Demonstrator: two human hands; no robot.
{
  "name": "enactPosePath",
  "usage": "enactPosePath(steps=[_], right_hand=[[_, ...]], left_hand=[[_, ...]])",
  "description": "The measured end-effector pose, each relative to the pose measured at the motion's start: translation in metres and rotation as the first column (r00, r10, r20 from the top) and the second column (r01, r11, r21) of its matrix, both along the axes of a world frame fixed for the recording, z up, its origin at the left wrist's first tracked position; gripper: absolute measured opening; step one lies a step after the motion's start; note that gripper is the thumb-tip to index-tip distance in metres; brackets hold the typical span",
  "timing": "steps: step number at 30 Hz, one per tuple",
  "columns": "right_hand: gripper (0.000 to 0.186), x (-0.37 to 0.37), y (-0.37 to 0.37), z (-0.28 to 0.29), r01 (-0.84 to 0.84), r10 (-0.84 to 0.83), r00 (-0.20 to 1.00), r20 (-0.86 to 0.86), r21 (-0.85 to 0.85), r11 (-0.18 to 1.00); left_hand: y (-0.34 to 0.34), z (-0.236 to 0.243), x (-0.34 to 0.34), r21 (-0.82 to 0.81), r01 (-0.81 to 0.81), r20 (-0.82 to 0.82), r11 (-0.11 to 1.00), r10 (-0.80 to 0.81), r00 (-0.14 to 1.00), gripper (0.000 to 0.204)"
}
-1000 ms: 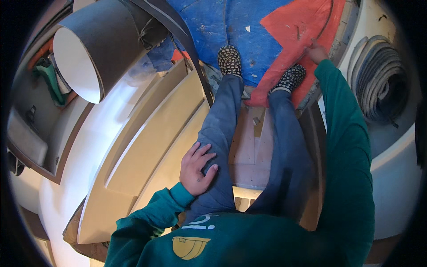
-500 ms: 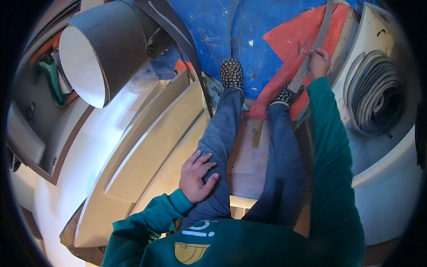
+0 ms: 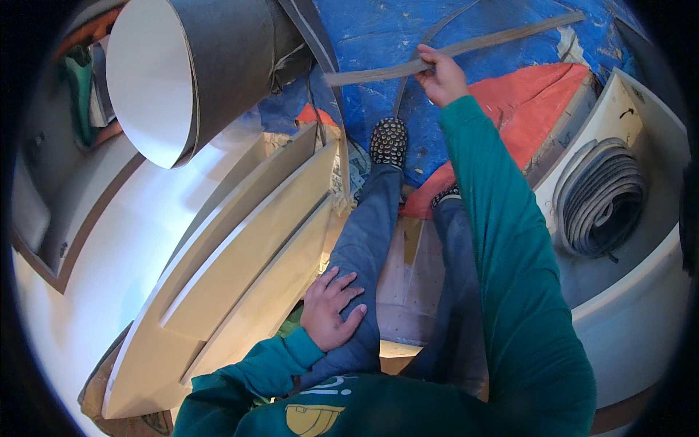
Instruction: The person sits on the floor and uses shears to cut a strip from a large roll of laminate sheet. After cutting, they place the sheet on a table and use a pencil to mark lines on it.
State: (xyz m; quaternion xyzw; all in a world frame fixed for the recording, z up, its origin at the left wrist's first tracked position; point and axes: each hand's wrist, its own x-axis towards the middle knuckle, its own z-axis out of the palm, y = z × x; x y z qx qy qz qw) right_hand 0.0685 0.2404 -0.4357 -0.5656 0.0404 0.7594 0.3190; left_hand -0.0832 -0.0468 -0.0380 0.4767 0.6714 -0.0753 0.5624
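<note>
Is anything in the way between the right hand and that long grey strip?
Nothing visible: the right hand grips the grey strip directly. The left hand rests well away, on the left trouser leg.

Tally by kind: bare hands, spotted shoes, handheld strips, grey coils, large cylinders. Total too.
Hands: 2 (left hand, right hand)
Spotted shoes: 2
Handheld grey strip: 1
Grey coil: 1
Large cylinder: 1
Total: 7

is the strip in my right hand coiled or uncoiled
Uncoiled: the grey strip extends lengthwise, gently curved, to both sides of the right hand.
</note>
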Motion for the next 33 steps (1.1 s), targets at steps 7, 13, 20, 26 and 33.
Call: enactPosePath(steps=[7, 13, 20, 26, 33], right_hand=[[0.034, -0.022, 0.017, -0.008, -0.357, 0.376, 0.852, 0.364, -0.122, 0.926], [0.028, 0.019, 0.011, 0.031, -0.055, -0.013, 0.924, 0.381, 0.167, 0.984], [0.023, 0.07, 0.003, 0.2, -0.038, -0.054, 0.948, 0.313, 0.28, 0.959], [0.027, 0.122, 0.004, 0.366, -0.114, 0.015, 0.962, 0.271, 0.353, 0.929], [0.022, 0.118, 0.027, 0.611, -0.208, 0.093, 0.964, 0.25, 0.485, 0.849]], left_hand=[[-0.003, 0.002, -0.006, 0.004, -0.035, -0.022, 0.999, 0.035, 0.999, 0.034], [-0.013, 0.003, 0.001, 0.034, -0.058, -0.012, 0.998, 0.059, 0.998, 0.035], [-0.051, 0.003, 0.02, 0.037, -0.099, -0.002, 0.994, 0.099, 0.995, 0.037], [-0.076, -0.005, 0.037, 0.093, -0.037, -0.027, 0.995, 0.04, 0.999, 0.034], [-0.083, -0.026, 0.034, 0.182, -0.154, 0.009, 0.971, 0.155, 0.988, 0.026]])
